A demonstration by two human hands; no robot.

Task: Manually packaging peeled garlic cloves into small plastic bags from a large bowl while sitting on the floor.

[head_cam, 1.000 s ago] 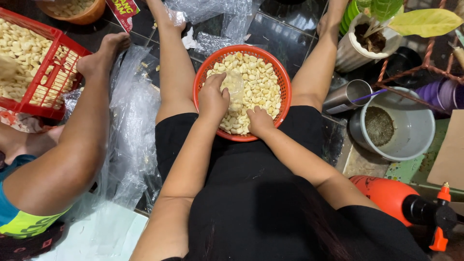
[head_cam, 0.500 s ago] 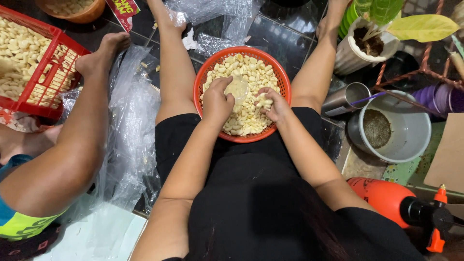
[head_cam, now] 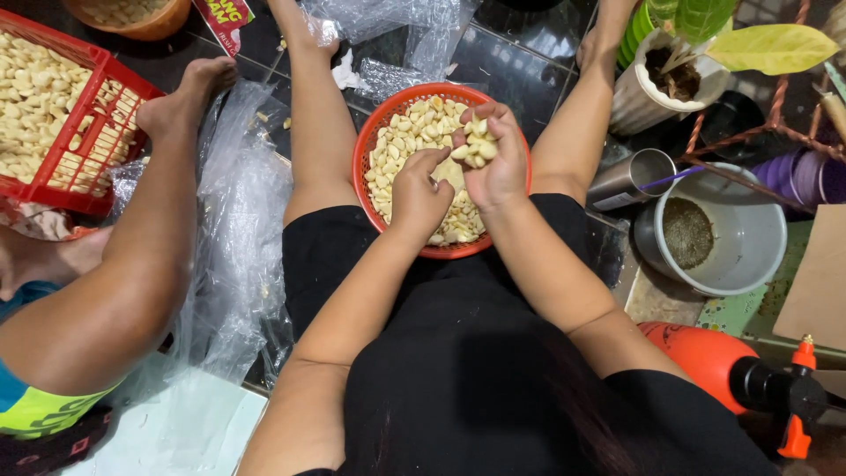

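Observation:
An orange round basket [head_cam: 368,141] full of pale peeled cloves [head_cam: 404,132] rests between my knees on the dark tiled floor. My right hand [head_cam: 493,159] is raised over the basket, cupped and shut on a handful of cloves. Beside it, my left hand [head_cam: 419,196] hangs over the basket's near side with fingers curled around a small clear plastic bag whose mouth sits under the handful.
Another person's leg and foot [head_cam: 176,106] reach in from the left beside a red crate [head_cam: 106,97] of cloves. Clear plastic sheets [head_cam: 242,238] lie on the floor. A grey bucket [head_cam: 740,229], metal cup [head_cam: 634,176], potted plant [head_cam: 670,79] and orange sprayer [head_cam: 749,379] stand right.
My right hand has scooped cloves from the basket and lifted them up. My left hand has shifted slightly toward me, staying on the bag.

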